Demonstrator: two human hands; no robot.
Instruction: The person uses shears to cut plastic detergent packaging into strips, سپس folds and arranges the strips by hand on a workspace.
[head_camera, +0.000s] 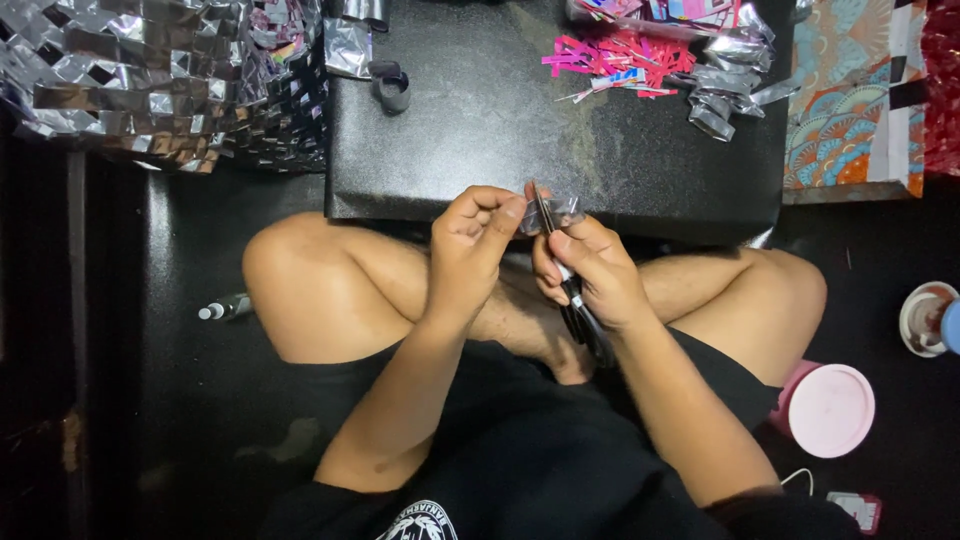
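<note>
while the scissors (575, 300) sit half hidden, both hands (540, 260) pinch foil (560, 212).

A small silvery foil strip (556, 213), shiny and crinkled, is held in the air just off the near edge of the dark bench (480, 130), above the crossed legs. A pair of dark scissors (575, 300) stands nearly upright, its slim blades closing on the strip, handles lower down toward the lap.

head view, looking down, close
</note>
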